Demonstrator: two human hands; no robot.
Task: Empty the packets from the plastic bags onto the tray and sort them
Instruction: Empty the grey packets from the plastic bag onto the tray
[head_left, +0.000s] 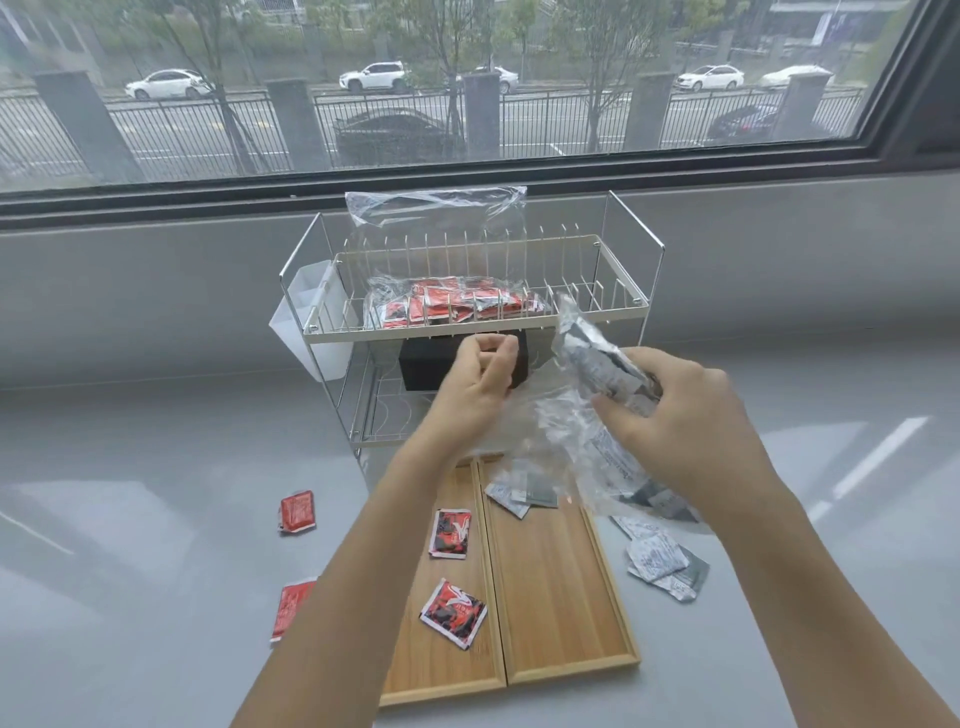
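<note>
Packets lie scattered below my hands. My right hand (680, 410), right of centre in the frame, has its fingers curled round a bundle of silver-grey packets (597, 358) inside a crinkled clear plastic bag (571, 447); the bag hangs from my grip down over the upper right corner of the wooden tray (561, 613). My left hand (478, 379), at the centre of the frame, has thumb and fingertips drawn together in a pinch; it seems to hold an edge of the clear film, though I cannot tell for sure.

The tray sits at lower centre, split into two long compartments. In the left compartment lie two red-and-black packets (451, 533), one above the other, the lower one (453, 613) tilted. At the top of the right compartment lie a few grey-white packets (519, 496), partly under the bag. More grey-white packets (665, 564) lie on the grey tabletop just right of the tray. Two red packets (297, 512) lie on the table left of the tray, the lower one (291, 608) partly behind my left forearm.

Behind my hands stands a white wire rack (467, 332). Its upper shelf holds another clear bag of red packets (447, 306), a black box (431, 364) sits beneath it, and an empty clear bag (436, 208) is draped at the top.
</note>
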